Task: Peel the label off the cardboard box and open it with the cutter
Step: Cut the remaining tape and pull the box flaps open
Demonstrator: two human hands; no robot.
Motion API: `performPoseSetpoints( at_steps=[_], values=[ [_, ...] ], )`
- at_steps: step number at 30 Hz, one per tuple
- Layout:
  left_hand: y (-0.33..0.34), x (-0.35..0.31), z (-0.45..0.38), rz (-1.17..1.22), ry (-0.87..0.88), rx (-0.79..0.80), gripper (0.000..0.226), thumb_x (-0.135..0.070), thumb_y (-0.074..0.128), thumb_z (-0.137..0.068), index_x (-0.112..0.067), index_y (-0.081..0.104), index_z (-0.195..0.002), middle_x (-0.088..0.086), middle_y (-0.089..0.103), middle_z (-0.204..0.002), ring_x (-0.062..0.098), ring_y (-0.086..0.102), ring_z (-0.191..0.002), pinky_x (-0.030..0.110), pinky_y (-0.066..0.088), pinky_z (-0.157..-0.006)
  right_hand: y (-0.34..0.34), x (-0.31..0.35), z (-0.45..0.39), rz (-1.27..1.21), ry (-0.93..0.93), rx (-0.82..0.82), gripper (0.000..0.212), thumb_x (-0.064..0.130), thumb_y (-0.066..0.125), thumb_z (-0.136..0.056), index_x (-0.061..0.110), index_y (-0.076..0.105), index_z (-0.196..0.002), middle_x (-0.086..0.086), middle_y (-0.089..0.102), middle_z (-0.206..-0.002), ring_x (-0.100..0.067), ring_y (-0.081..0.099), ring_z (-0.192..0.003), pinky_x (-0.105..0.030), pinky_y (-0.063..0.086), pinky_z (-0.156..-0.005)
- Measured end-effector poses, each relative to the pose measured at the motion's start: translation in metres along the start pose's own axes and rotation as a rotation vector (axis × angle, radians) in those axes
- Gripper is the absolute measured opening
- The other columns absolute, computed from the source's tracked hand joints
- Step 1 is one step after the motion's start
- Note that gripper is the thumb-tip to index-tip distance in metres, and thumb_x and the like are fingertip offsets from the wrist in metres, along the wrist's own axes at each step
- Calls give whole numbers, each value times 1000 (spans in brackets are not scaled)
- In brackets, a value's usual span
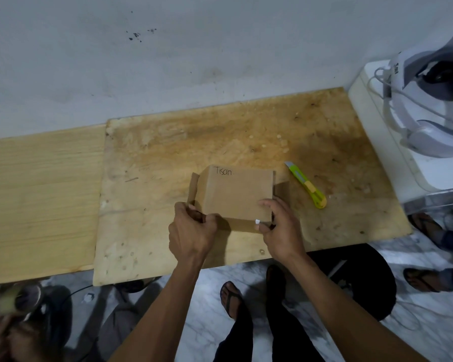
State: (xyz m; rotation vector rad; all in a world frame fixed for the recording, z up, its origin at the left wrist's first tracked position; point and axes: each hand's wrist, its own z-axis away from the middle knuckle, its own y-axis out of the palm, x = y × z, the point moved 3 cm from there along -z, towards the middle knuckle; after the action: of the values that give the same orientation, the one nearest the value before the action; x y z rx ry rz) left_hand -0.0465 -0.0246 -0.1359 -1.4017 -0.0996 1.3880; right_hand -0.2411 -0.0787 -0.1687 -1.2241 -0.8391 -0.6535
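Note:
A small brown cardboard box (pixel 234 194) with handwriting on its top stands on a stained plywood board (pixel 168 158). Side flaps stick out at its left and right. My left hand (pixel 191 231) grips the box's near left corner and flap. My right hand (pixel 280 226) holds the near right corner, thumb and fingers pinched by a small white scrap (pixel 257 221) at the edge. A green and yellow cutter (pixel 307 184) lies on the board just right of the box, blade end pointing away from me, untouched.
A pale wooden plank (pixel 37 194) adjoins the board on the left. A white appliance with cables and a headset (pixel 413 121) stands at the right. A grey wall lies behind. Other people's feet and a black stool (pixel 364 278) are on the marble floor.

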Motion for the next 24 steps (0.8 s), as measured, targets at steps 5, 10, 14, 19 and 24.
performPoseSetpoints(
  at_steps=[5,10,14,19,24],
  values=[
    [-4,-20,-23,-361,280,-29,39,-54,63,-77,-21,60,-98,3,60,-98,28,54,-99,38,48,-69,-16,-2,-17,142,-67,48,40,-11,62,-82,8,64,-116,-4,58,-120,-5,49,-100,4,33,-75],
    [19,-49,-57,-559,539,329,94,-66,74,-68,-32,32,-145,3,20,-155,31,16,-141,59,40,-101,-45,-2,-52,213,57,-208,18,3,59,-84,8,70,-98,-12,65,-95,-27,61,-88,-28,44,-74],
    [45,-55,-70,-632,504,594,119,-75,74,-59,-43,7,-152,-4,5,-163,33,1,-147,70,27,-107,-67,-25,-82,401,161,-316,30,11,56,-86,9,64,-115,-16,61,-117,-36,54,-108,-37,43,-86],
    [56,-51,-73,-620,490,577,119,-79,72,-54,-45,10,-150,4,26,-153,33,19,-139,61,29,-108,-68,-56,-90,583,280,-94,35,24,61,-91,17,59,-125,-11,58,-127,-35,44,-121,-41,45,-89],
    [54,-55,-66,-573,505,550,114,-70,77,-61,-37,17,-153,8,31,-150,36,21,-136,46,25,-111,-60,-58,-88,567,272,-163,40,5,66,-83,14,60,-120,-15,56,-123,-36,47,-117,-41,47,-87]
  ],
)
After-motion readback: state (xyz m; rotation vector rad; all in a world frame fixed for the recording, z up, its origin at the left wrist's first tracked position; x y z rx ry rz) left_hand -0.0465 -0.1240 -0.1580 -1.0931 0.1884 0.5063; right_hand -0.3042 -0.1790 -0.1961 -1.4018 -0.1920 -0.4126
